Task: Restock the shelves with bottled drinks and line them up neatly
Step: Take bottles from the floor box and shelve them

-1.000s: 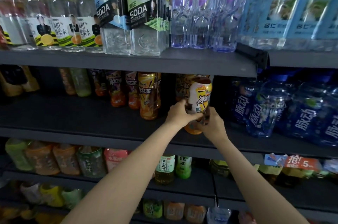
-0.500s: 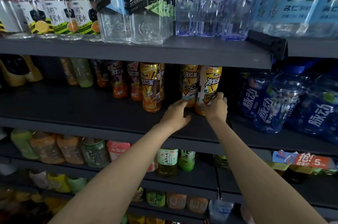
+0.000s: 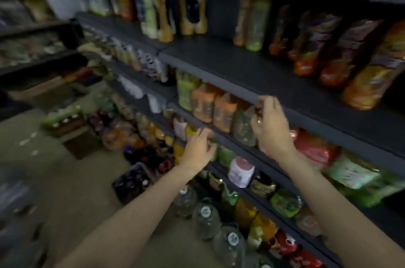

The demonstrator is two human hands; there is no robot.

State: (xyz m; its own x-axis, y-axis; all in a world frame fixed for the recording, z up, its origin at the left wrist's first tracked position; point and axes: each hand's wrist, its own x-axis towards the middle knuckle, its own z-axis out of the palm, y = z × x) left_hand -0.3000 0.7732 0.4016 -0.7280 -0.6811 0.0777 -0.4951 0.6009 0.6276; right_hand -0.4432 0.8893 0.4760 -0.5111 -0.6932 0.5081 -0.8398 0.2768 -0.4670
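The view is blurred and tilted. My left hand [image 3: 198, 149] hangs in front of the lower shelves with its fingers loosely curled, holding nothing. Higher and to the right, my right hand [image 3: 270, 127] is raised with curled fingers just below the front edge of a dark grey shelf [image 3: 241, 75]; nothing shows in its grip. Orange and yellow tea bottles [image 3: 368, 83] stand on that shelf at the right, away from both hands. Behind my right hand, orange bottles [image 3: 223, 112] line the shelf below.
Big clear water jugs [image 3: 206, 217] stand on the floor under my arms. A crate of dark bottles [image 3: 133, 182] and a box of drinks [image 3: 63, 121] sit on the floor to the left. Another shelving unit [image 3: 39, 64] closes the aisle at the left.
Both hands have let go of the yellow tea bottle and come off the shelf. The view has swung left and down along the aisle.
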